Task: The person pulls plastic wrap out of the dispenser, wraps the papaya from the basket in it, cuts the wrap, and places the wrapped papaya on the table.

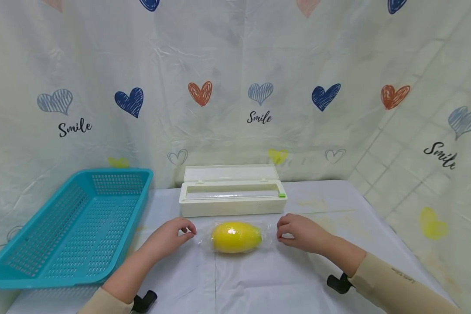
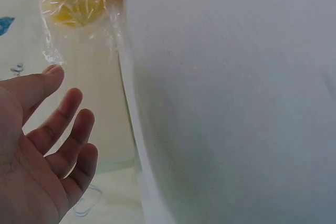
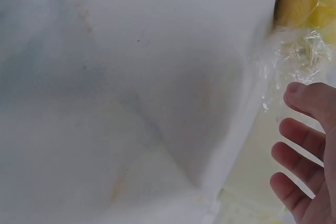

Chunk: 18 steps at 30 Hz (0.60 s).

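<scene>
A yellow lemon (image 1: 236,237) wrapped in clear cling film (image 1: 267,237) lies on the white table (image 1: 259,283), near the middle of the head view. The left hand (image 1: 172,237) rests at the lemon's 9 o'clock, thumb and forefinger drawn together at the film's loose end; the wrist view shows its other fingers (image 2: 63,124) loose and spread, and whether the tips truly pinch the film cannot be told. The right hand (image 1: 298,232) sits at the lemon's 3 o'clock in the same pose, fingertips at the film's other end, with the remaining fingers (image 3: 296,132) relaxed.

At the lemon's 12 o'clock, just beside it, stands a cream cling-film dispenser box (image 1: 230,201) with its lid up and a small green slider (image 1: 282,195) at its right end. A narrow strip of table separates the box from the lemon. At 9 o'clock, well apart from the left hand, a turquoise perforated basket (image 1: 68,226) hangs partly over the table's left edge. Bare tabletop spreads at 6 o'clock between the forearms and at 3 o'clock beyond the right hand, out to the table's right edge.

The backdrop curtain (image 1: 235,87) carries scribbled hearts and the word "Smile" at 12 o'clock above the box, again at 10 o'clock, and once more, cut short, at 2 o'clock.
</scene>
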Motion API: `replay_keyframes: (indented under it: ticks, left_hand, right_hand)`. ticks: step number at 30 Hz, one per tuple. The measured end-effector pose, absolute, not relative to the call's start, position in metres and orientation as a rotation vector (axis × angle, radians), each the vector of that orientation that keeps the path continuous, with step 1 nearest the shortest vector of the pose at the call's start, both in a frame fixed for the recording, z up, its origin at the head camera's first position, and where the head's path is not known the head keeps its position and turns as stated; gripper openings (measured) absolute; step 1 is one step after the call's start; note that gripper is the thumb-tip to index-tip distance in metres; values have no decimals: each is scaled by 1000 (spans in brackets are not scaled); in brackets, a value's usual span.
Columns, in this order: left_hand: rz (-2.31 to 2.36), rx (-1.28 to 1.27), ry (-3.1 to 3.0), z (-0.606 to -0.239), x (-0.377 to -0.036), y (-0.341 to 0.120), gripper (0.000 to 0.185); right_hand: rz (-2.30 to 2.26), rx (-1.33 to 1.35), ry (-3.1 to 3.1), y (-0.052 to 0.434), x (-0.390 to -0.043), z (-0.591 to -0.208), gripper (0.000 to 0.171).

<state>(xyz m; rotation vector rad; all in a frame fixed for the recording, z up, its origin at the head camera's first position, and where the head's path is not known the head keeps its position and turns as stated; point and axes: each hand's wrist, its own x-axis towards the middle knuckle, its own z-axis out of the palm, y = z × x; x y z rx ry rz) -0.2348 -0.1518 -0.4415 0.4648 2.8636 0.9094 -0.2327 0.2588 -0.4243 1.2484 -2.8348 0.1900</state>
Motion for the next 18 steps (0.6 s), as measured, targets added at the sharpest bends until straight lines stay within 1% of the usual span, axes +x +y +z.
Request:
replay_keyframes:
  ticks: [7, 13, 18]
  left_hand:
    - [882, 431, 2858, -443, -235, -150, 10]
    - [921, 388, 2825, -444, -235, -151, 8]
    - [954, 304, 2817, -442, -236, -155, 17]
  right_hand:
    - [124, 1259, -2809, 260, -236, -429, 7]
    - [113, 1210, -2873, 259, -234, -429, 4]
    - [205, 1095, -2967, 263, -233, -418, 5]
